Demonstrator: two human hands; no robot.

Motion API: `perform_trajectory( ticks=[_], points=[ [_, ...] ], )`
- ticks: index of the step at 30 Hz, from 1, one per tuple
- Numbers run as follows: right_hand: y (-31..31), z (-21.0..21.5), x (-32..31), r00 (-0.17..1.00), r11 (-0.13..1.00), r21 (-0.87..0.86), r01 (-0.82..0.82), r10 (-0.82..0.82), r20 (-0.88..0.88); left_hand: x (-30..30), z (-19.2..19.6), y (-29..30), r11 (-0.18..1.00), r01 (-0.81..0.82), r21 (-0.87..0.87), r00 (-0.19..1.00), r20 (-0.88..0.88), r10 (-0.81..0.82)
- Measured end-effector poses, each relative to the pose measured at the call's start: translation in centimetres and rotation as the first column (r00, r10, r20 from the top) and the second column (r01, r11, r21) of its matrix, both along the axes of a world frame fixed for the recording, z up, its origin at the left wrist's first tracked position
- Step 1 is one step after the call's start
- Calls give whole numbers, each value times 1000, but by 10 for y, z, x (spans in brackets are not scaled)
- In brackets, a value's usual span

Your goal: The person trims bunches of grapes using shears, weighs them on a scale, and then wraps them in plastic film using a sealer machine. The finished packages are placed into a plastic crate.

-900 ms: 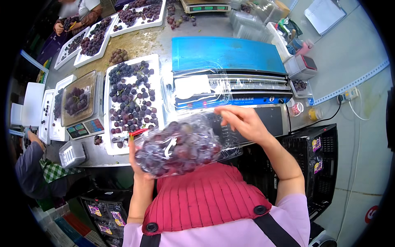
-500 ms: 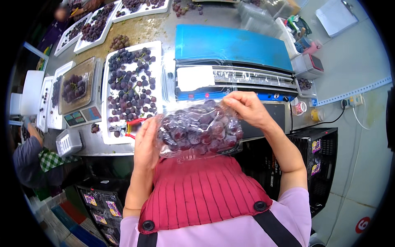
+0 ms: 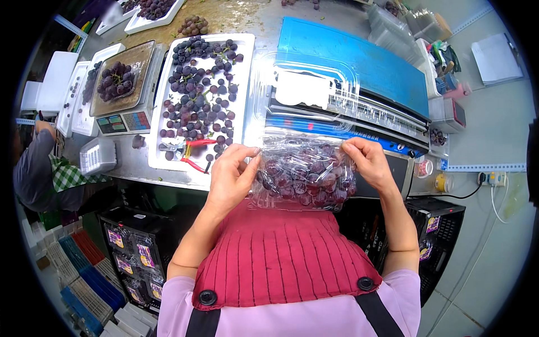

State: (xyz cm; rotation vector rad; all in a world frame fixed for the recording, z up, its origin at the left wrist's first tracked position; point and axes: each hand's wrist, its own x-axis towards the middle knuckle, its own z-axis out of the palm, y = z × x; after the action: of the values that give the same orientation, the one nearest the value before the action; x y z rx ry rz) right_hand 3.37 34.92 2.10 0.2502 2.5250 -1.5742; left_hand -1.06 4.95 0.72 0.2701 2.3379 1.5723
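Note:
In front of my apron I have a clear plastic pack of dark purple grapes (image 3: 309, 182), with thin transparent film stretched and wrinkled over its top. My left hand (image 3: 233, 174) pinches the film at the pack's upper left corner, thumb against fingers. At the upper right corner, the film is pinched by my right hand (image 3: 371, 164). Just beyond the pack stands a sealing machine with a blue lid (image 3: 348, 56). Over its left part lies a clear plastic container (image 3: 342, 70) beside a white patch (image 3: 303, 90).
Left of the pack, a white tray (image 3: 245, 50) holds loose grapes and red-handled snips (image 3: 196, 150). Farther left are a scale (image 3: 128, 122) bearing grapes, stacked clear punnets (image 3: 98, 157) and another person's arm (image 3: 33, 163). Black crates (image 3: 146, 224) stand below the counter.
My view has shifted, so the counter appears farther left and higher. My left hand has moved from the pack's side to its upper left corner. The right hand still pinches the film.

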Motion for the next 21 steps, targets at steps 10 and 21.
perform_trajectory(
  ticks=[10,21],
  points=[
    [-13,-5,6,999,987,157,22,-15,-47,-4,-26,0,994,-68,-82,902,-431,26],
    [-29,13,8,992,961,251,-118,106,62,-12,-55,1,934,-16,357,999,-35,30]
  ],
)
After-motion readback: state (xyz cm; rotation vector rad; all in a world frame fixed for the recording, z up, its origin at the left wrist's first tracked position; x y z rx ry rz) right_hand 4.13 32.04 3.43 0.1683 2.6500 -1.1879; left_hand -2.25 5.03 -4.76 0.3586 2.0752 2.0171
